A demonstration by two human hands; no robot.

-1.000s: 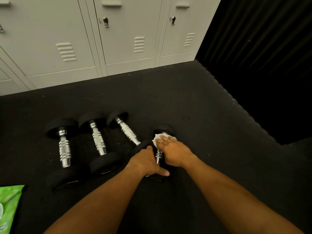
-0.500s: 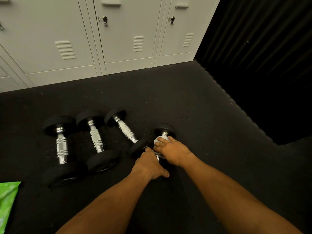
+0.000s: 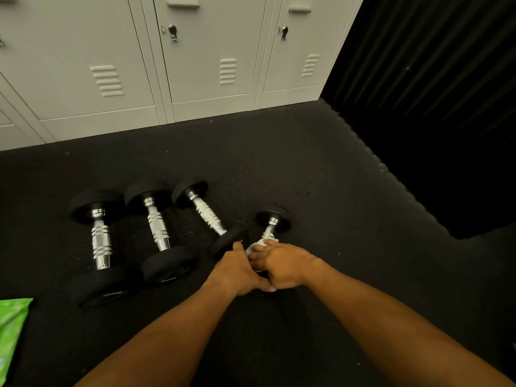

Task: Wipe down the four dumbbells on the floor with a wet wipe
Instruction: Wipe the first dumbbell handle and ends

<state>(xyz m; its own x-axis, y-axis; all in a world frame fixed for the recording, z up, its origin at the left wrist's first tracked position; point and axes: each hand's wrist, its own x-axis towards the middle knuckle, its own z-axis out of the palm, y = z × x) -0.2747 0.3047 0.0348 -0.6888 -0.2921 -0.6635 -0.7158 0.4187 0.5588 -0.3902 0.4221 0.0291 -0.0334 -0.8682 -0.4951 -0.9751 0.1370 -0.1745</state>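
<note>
Black dumbbells with chrome handles lie on the dark floor: a left one (image 3: 101, 241), a second (image 3: 158, 229), a third (image 3: 208, 215) and the rightmost dumbbell (image 3: 273, 220). My right hand (image 3: 283, 265) grips a white wet wipe (image 3: 257, 245) wrapped round the rightmost dumbbell's handle, near its lower end. My left hand (image 3: 237, 272) rests curled over that dumbbell's near weight, hiding it, and touches my right hand.
Grey lockers (image 3: 195, 57) line the far wall. A black ribbed wall (image 3: 432, 93) closes the right side. A green wipes pack (image 3: 12, 333) lies at the left edge on the floor.
My right hand has slid the wipe down the handle towards me, from the far weight to the near end. The left hand has stayed on the near weight.
</note>
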